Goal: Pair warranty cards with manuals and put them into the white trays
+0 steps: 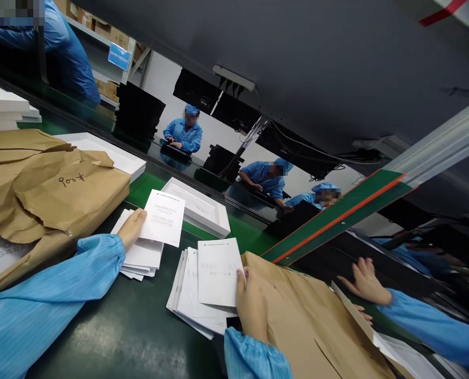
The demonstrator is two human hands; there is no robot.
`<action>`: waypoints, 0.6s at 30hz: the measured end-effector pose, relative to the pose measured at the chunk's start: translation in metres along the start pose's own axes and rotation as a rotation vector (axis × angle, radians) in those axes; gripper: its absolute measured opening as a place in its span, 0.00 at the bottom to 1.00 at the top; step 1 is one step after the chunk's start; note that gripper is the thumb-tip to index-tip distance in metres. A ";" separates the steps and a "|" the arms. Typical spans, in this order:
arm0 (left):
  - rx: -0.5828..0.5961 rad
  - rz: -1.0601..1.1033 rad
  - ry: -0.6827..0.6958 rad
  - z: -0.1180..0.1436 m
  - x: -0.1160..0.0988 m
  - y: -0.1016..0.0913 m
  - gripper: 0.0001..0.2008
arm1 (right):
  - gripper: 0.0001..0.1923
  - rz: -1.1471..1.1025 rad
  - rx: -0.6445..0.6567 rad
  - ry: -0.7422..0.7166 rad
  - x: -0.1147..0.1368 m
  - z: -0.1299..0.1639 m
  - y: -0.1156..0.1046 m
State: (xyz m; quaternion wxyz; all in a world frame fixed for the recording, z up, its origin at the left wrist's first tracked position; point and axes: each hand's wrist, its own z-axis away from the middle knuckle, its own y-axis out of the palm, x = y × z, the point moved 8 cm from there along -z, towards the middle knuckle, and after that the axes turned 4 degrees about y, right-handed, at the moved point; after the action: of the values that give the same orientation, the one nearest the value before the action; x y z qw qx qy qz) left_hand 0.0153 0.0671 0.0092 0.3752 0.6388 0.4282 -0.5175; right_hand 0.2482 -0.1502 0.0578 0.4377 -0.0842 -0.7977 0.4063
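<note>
My left hand (131,227) holds a white warranty policy leaflet (163,217) lifted off a stack of the same leaflets (139,259). My right hand (251,305) grips a white manual booklet (217,271) by its right edge, above a fanned pile of white booklets (190,305) on the dark green work surface (131,331). Both of my arms wear blue sleeves.
Torn brown wrapping paper (48,189) lies at the left, more brown paper (309,326) at the right. White open boxes (200,206) sit on the green conveyor (246,231). A co-worker's hand (364,281) rests at the right. Several people in blue work across the line.
</note>
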 end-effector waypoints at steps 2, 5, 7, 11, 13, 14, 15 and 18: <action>0.049 -0.036 -0.028 0.002 0.002 0.004 0.12 | 0.11 -0.159 0.079 0.099 -0.010 -0.001 0.010; 0.068 -0.073 -0.035 0.002 0.003 0.005 0.11 | 0.14 -0.465 0.222 0.232 -0.017 0.000 0.029; 0.099 -0.055 -0.025 0.002 0.003 0.008 0.11 | 0.14 -0.687 0.270 0.287 -0.014 -0.001 0.036; 0.196 0.020 0.043 0.000 0.000 0.016 0.13 | 0.16 -1.074 0.423 0.370 0.005 -0.005 0.055; 0.233 0.025 0.061 0.000 0.000 0.020 0.13 | 0.17 -1.206 0.488 0.394 0.015 -0.006 0.067; 0.243 0.019 0.070 0.000 0.000 0.021 0.13 | 0.17 -1.245 0.496 0.407 0.017 -0.007 0.073; 0.247 0.011 0.082 0.001 -0.001 0.022 0.12 | 0.17 -1.266 0.483 0.423 0.017 -0.007 0.079; 0.219 -0.037 0.119 0.006 -0.004 0.024 0.09 | 0.18 -1.250 0.415 0.460 0.010 -0.006 0.092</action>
State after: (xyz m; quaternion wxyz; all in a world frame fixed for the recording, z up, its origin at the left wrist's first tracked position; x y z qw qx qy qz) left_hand 0.0350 0.0524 0.0125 0.2674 0.6976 0.4024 -0.5291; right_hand 0.2261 -0.0814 -0.0003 0.7544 0.3920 -0.4895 0.1941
